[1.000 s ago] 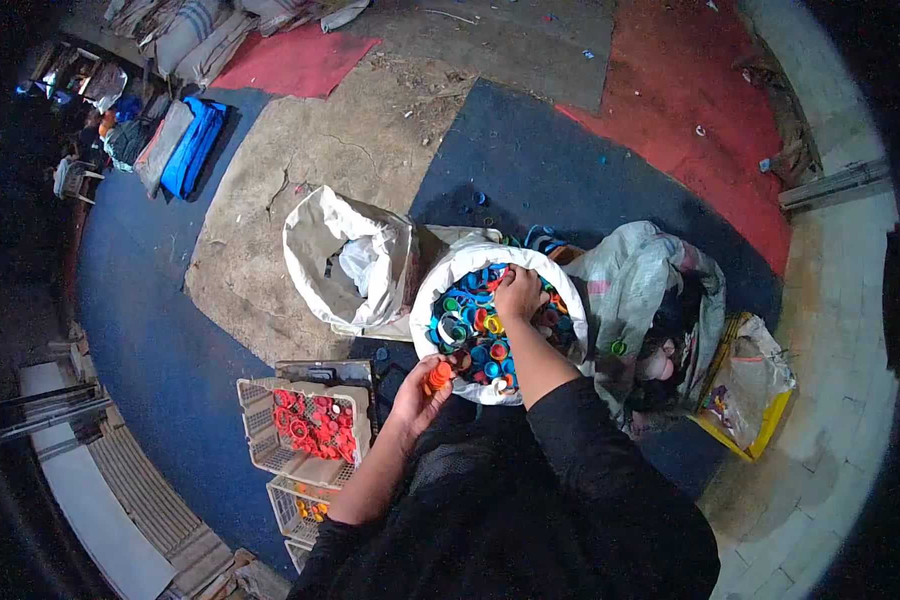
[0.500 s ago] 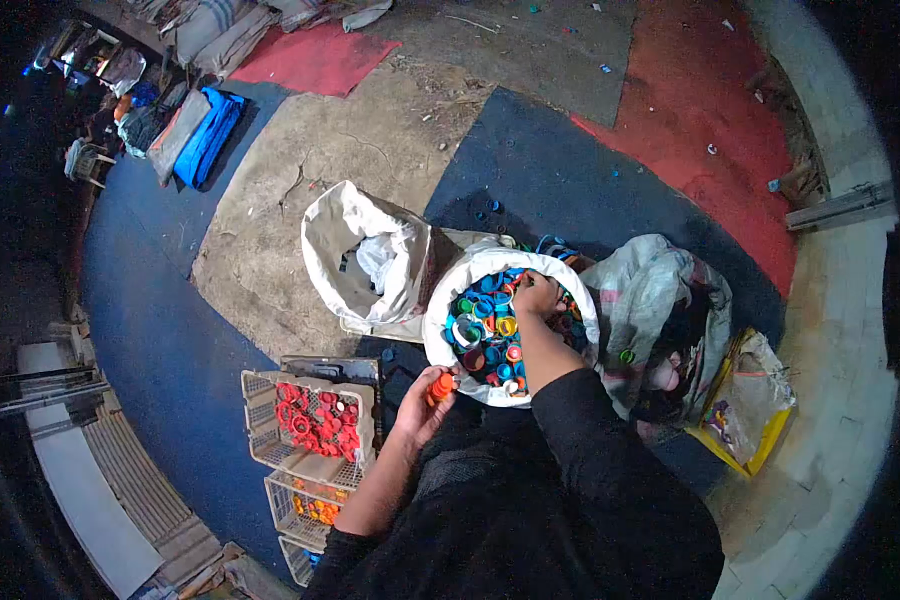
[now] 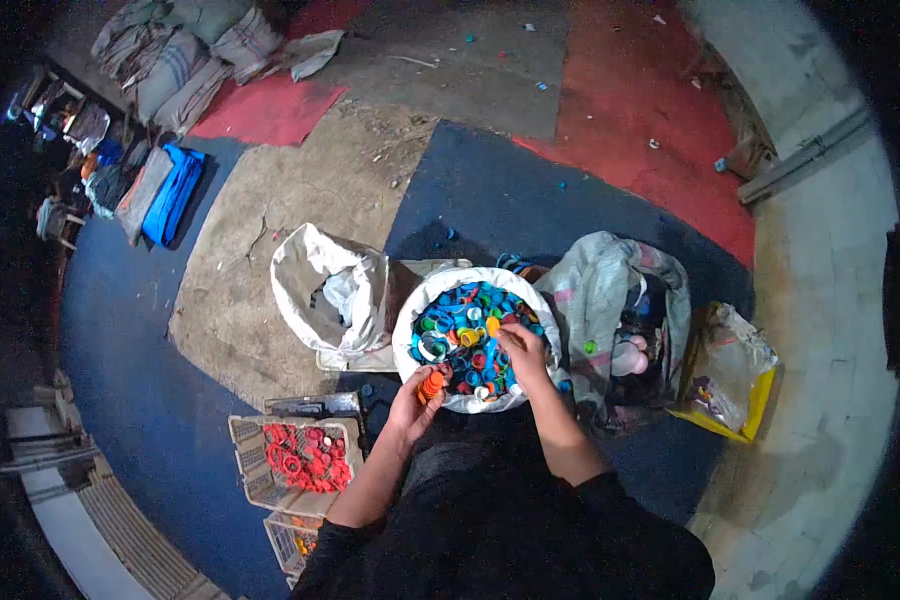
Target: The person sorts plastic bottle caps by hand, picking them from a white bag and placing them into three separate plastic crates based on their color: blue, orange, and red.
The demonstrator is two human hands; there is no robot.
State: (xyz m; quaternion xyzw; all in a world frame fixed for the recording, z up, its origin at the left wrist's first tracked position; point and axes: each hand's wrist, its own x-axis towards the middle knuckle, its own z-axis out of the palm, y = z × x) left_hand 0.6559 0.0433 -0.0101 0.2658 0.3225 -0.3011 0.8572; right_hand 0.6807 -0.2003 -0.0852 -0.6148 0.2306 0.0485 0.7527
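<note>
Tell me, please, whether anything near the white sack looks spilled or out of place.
Yes: a few loose caps lie scattered on the blue mat and red mat beyond the white sack. The orange caps in the left hand and the red caps in the crate look contained.

Orange caps (image 3: 431, 383), white sack (image 3: 416, 305), red caps (image 3: 300, 457).

You are holding a small cluster of orange caps (image 3: 431, 384) in your left hand (image 3: 413, 402), just at the near rim of the white sack (image 3: 407, 325); the sack is standing open-mouthed on the floor, its rim rolled outward; it is brimming with loose bottle caps (image 3: 460, 335), mostly blue with red, green, yellow and white mixed in; your right hand (image 3: 523, 352) is lying on the pile's right side, fingertips just beside a yellow cap (image 3: 492, 325).
</note>
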